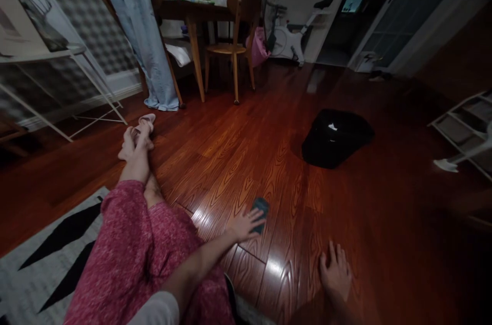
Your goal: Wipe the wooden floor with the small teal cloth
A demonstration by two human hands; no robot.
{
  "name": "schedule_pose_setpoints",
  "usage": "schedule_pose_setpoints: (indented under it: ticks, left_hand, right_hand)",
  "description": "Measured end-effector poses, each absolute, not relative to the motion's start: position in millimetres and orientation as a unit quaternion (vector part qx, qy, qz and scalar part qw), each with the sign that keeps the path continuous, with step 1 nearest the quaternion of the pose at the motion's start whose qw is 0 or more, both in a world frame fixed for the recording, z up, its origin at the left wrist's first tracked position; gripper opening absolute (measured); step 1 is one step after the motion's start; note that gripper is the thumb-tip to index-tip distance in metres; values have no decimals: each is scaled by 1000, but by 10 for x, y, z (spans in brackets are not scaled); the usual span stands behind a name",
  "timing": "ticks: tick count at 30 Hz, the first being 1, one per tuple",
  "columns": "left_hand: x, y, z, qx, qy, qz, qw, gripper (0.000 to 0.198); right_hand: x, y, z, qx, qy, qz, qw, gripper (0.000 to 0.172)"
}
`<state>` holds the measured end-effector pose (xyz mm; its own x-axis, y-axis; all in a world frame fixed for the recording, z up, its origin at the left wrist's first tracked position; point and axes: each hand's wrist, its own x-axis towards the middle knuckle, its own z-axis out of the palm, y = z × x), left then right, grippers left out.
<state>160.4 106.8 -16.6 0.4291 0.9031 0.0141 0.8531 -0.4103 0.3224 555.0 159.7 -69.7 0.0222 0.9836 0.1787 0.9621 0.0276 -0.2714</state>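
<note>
My left hand [244, 225] reaches over the floor with its fingers stretched apart across a dark teal, rounded oblong thing [260, 206]. The fingers cover part of this thing, and I cannot make out its exact kind. To the right, my right hand [336, 269] is set down on the wooden floor [284, 176], fingers spread and nothing held. Beyond both hands a shiny black bag-like bin or container [334, 138] stands on the floor; its details are lost in the dark.
My crossed legs in pink trousers [126, 243] stretch out at left over a patterned rug [23, 243]. Farther back are a wooden chair [232, 48], a table [192, 9], hanging jeans [140, 33] and an exercise bike [292, 38]. A white rack [467, 120] stands at right.
</note>
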Motion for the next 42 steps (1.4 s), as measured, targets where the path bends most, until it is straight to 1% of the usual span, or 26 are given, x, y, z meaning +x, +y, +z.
schedule_pose_setpoints:
  ticks: [3,5,8,11,13,15,16,18,21,23,24,25,26,28,30,32,33,35,39,42]
  left_hand:
    - [840,1125,-73,648,748,75,127,59]
    - [450,1044,-52,514,849,82,92,62]
    - [-76,858,47,452,886,84,65,69]
    - [-815,706,378,417,903,101,35,72]
    - [-1342,638,650,406,904,133,7,83]
    - [-1607,587,793,419,893,163,-18,91]
    - [-1560,564,776,437,882,176,-27,94]
    - [-1045,518,548,491,850,187,-27,94]
    - [462,453,-70,645,746,163,24,90]
    - [1489,418,-434,780,606,127,85,88]
    - [1901,402,-560,832,533,109,111,81]
    - [2220,386,-642,854,496,105,120,65]
    - [2447,371,-686,867,471,102,126,55]
    - [2658,358,-687,887,431,98,133,42]
    - [2637,404,-620,906,389,92,139,46]
    - [2465,537,-526,914,368,88,149,57]
    - [2335,633,-474,909,378,87,155,62]
    - [1997,851,-363,864,470,84,160,68]
    - [1104,1118,-166,663,737,52,122,62]
    - [445,1016,-75,485,870,25,85,61]
  right_hand:
    - [5554,1600,-684,-695,-700,36,161,73]
    - [5553,1602,-673,-696,-698,39,161,73]
    - [5543,1603,-660,-699,-695,39,166,75]
    - [5523,1602,-639,-698,-694,36,174,76]
    - [5506,1598,-617,-695,-696,35,176,76]
    - [5489,1591,-593,-695,-697,34,175,75]
    - [5481,1586,-582,-695,-696,34,174,75]
    - [5469,1576,-565,-697,-695,33,172,74]
    - [5462,1568,-561,-696,-696,30,175,73]
    - [5467,1571,-571,-696,-696,29,177,73]
    - [5470,1575,-579,-696,-695,28,177,72]
    - [5475,1580,-588,-697,-694,29,177,72]
    - [5479,1586,-596,-697,-694,30,177,72]
    - [5486,1596,-613,-696,-696,32,175,72]
    - [5488,1602,-626,-696,-696,34,174,72]
    - [5484,1606,-637,-698,-694,33,173,72]
    - [5480,1606,-642,-699,-694,33,172,72]
    - [5470,1608,-651,-701,-692,32,169,72]
    - [5459,1615,-678,-701,-694,21,164,70]
    - [5466,1628,-722,-705,-692,17,156,67]
